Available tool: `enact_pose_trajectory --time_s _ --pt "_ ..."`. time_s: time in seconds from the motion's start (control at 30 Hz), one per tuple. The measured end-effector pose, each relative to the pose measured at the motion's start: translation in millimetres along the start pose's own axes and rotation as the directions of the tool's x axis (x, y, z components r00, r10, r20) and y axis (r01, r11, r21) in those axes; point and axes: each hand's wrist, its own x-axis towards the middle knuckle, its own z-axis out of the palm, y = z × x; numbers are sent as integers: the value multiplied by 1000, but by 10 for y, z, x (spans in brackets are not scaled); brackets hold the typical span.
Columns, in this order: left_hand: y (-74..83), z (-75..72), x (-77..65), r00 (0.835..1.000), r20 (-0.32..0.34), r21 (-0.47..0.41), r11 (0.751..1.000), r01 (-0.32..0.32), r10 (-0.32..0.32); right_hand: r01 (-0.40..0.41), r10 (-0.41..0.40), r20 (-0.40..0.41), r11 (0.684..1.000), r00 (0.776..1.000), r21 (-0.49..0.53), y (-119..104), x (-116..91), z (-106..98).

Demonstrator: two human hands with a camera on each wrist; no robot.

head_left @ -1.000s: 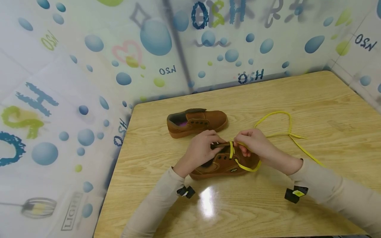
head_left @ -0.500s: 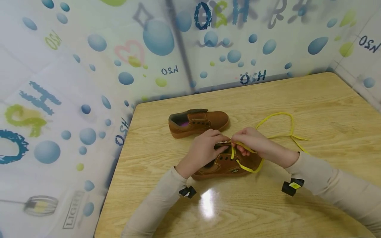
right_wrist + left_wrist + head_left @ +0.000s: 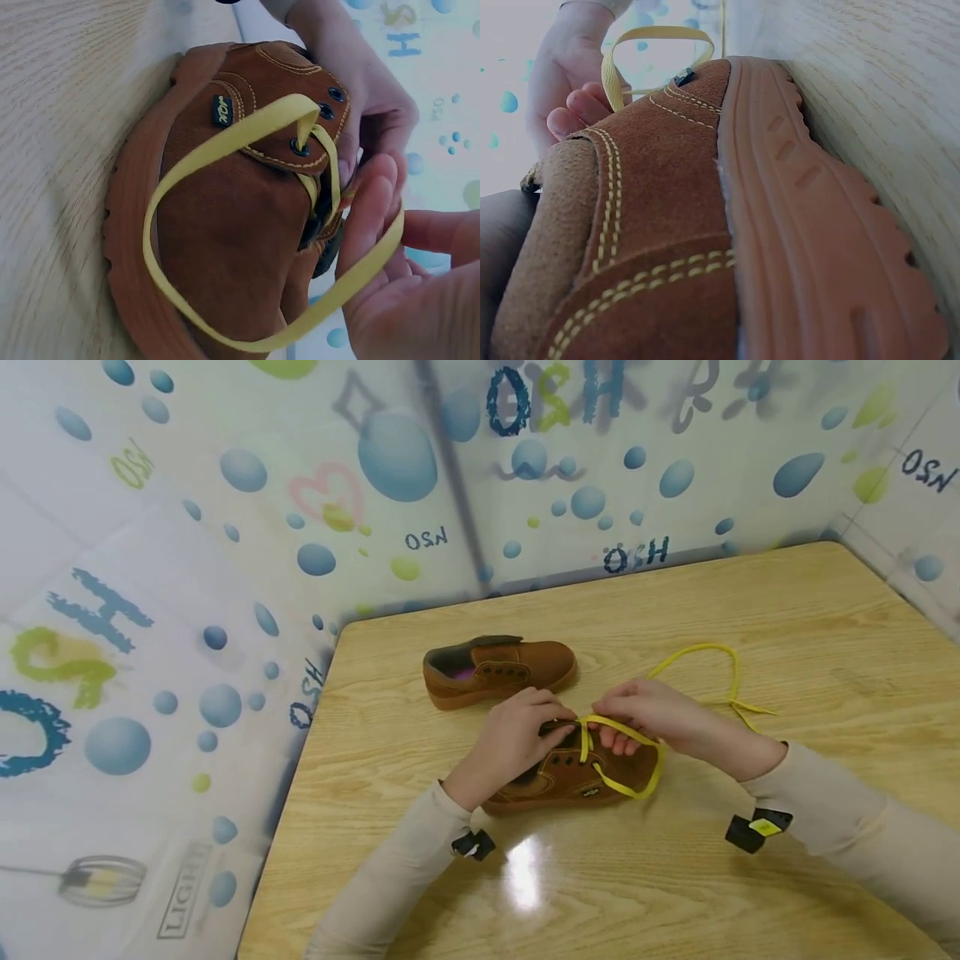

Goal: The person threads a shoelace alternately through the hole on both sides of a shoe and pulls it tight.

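Observation:
A brown suede shoe (image 3: 622,768) with a tan rubber sole stands on the table, toe to the right. A yellow shoelace (image 3: 625,790) comes out of a front eyelet, loops past the toe and runs back over the top. My left hand (image 3: 510,739) grips the shoe's tongue (image 3: 557,725), fingers on the far side and thumb at the opening. Beside the eyelets, my right hand (image 3: 648,714) pinches the lace with curled fingers. In the right wrist view the lace loop (image 3: 262,346) reaches up to these fingertips; the left wrist view shows the shoe's heel side (image 3: 660,202).
Behind the hands lies a second brown shoe (image 3: 525,668) without a lace, its tongue flipped up. More yellow lace (image 3: 735,668) curves over the wooden table (image 3: 810,627) to the right. A patterned wall (image 3: 450,527) borders the table's back and left.
My right hand has shifted slightly right and its fingers have opened out a little, with the lace now lying over the shoe's top in a wider loop. The left hand keeps its hold.

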Motion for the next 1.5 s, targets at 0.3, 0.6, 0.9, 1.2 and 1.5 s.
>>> enact_pose_trajectory --time_s 0.3,0.6,0.9,1.2,1.5 --pt "-18 7 -8 1000 23 -3 1000 18 -17 125 -131 89 990 987 68 150 37 -18" --pt "-19 18 -3 999 27 -19 1000 25 -24 296 -303 -90 951 949 -84 303 120 90" --pt "-41 34 -12 999 19 -30 999 26 -26 386 -489 -266 850 830 -358 303 164 204" --pt "-18 -4 -47 995 43 -62 994 91 -89 377 -460 -275 874 844 -307 251 267 153" --pt "-10 -4 -47 997 8 -59 995 77 -77 349 -421 -194 881 886 -320 245 337 88"
